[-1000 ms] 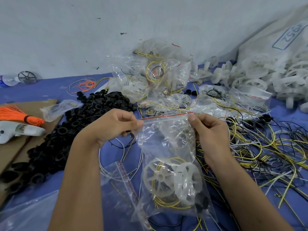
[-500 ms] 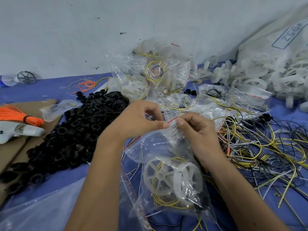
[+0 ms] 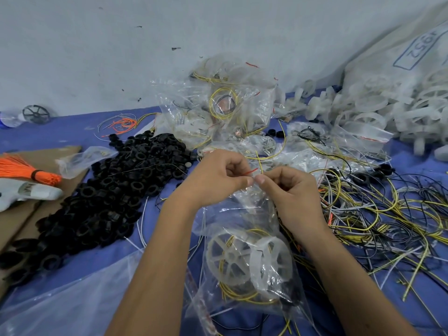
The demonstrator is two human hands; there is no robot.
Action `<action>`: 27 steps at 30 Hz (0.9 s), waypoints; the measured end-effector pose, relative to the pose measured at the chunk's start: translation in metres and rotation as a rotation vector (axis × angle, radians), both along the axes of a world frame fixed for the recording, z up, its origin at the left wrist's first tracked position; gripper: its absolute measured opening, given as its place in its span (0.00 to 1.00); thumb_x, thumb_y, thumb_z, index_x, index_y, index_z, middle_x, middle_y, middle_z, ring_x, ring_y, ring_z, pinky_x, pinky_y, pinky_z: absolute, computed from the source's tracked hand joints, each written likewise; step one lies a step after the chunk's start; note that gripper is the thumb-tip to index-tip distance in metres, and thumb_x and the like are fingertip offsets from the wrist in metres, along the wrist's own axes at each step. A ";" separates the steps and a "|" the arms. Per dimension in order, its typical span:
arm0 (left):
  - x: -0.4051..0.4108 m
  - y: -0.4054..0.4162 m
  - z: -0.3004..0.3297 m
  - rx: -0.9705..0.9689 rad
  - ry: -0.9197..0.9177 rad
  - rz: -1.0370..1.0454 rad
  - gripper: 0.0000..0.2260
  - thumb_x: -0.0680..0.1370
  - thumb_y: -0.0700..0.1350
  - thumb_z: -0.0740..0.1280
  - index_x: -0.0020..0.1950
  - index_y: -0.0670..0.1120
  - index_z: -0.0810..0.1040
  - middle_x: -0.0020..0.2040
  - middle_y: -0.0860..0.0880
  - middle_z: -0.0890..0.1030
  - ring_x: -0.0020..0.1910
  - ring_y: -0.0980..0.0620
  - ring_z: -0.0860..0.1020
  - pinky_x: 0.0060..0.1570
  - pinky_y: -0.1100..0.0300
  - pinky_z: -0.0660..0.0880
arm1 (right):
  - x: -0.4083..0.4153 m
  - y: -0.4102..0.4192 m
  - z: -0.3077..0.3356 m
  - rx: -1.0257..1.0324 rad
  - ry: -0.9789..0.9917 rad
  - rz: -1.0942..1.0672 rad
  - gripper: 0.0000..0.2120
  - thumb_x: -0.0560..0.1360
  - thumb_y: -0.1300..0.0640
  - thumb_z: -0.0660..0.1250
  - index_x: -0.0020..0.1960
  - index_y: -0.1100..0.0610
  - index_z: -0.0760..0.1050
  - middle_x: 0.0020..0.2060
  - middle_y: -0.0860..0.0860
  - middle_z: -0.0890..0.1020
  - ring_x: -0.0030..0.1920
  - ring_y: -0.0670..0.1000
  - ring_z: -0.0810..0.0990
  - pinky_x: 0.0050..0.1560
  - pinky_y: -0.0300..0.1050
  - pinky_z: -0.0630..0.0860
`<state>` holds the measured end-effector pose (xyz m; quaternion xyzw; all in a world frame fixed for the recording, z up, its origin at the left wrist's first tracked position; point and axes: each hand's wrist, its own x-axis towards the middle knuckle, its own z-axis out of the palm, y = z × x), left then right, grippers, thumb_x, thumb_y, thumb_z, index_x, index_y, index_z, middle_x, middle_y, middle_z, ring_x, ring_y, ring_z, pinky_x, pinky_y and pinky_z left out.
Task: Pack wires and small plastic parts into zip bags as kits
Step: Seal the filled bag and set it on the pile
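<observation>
- Zip bag [image 3: 252, 263] in the middle foreground, hanging from both hands over the blue cloth [image 3: 72, 132], top edge bunched together between the fingertips.
- Inside the bag: two white spoked wheels [image 3: 249, 260] side by side, coils of yellow wire [image 3: 238, 293] under and behind them, a small black part at the lower right corner.
- Red zip strip [image 3: 251, 171] sticking up just above the thumbs, only a short piece visible.
- Left hand [image 3: 215, 177] with curled fingers, pinching the bag top between thumb and forefinger.
- Right hand [image 3: 289, 187] also curled, pinching the same top edge; the two thumb tips almost touching.
- Left of the hands, a big heap of black rings [image 3: 116, 187] on the cloth, reaching toward the lower left.
- Right of the hands, a loose tangle of wires [image 3: 388, 214], yellow, black and grey, spread on the cloth.
- Behind the hands, a pile of filled bags [image 3: 223, 105] against the wall [image 3: 121, 44], with yellow wire coils inside.
- Far right, a heap of white wheels [image 3: 368, 110] beside a large white sack [image 3: 400, 52] with the print "1952" upside down.
- Far left, an orange bundle [image 3: 21, 169] with a black tie, lying on cardboard [image 3: 31, 214], and a white object just below it, not clear what.
- Bottom left, flat empty bags [image 3: 60, 299] on the cloth.
</observation>
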<state>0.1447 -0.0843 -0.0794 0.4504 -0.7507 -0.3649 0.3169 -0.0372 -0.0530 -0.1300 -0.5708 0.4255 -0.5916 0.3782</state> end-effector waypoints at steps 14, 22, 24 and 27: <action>0.028 0.000 0.006 0.036 0.272 0.248 0.06 0.76 0.33 0.74 0.40 0.41 0.82 0.34 0.44 0.83 0.30 0.53 0.78 0.32 0.62 0.77 | -0.005 0.004 0.000 0.299 0.152 0.387 0.10 0.76 0.57 0.75 0.39 0.61 0.82 0.33 0.54 0.84 0.31 0.47 0.78 0.32 0.38 0.73; 0.026 0.003 0.007 0.093 0.155 0.154 0.06 0.74 0.34 0.77 0.41 0.42 0.83 0.35 0.43 0.83 0.36 0.48 0.80 0.38 0.57 0.78 | 0.002 0.009 0.002 0.247 0.206 0.453 0.12 0.76 0.54 0.74 0.39 0.60 0.81 0.29 0.58 0.80 0.28 0.52 0.75 0.28 0.41 0.70; 0.021 0.003 0.007 0.105 0.086 0.083 0.06 0.73 0.35 0.77 0.42 0.43 0.83 0.36 0.42 0.84 0.37 0.49 0.81 0.41 0.55 0.79 | 0.006 0.005 0.001 0.135 0.063 0.237 0.10 0.80 0.55 0.70 0.42 0.59 0.81 0.29 0.55 0.80 0.28 0.51 0.76 0.25 0.42 0.72; 0.010 0.003 0.006 0.080 -0.017 0.021 0.06 0.73 0.37 0.78 0.43 0.42 0.83 0.41 0.39 0.85 0.37 0.49 0.81 0.46 0.47 0.81 | 0.005 -0.002 -0.002 0.038 0.036 0.105 0.07 0.80 0.60 0.69 0.45 0.58 0.83 0.29 0.52 0.79 0.29 0.50 0.77 0.26 0.41 0.74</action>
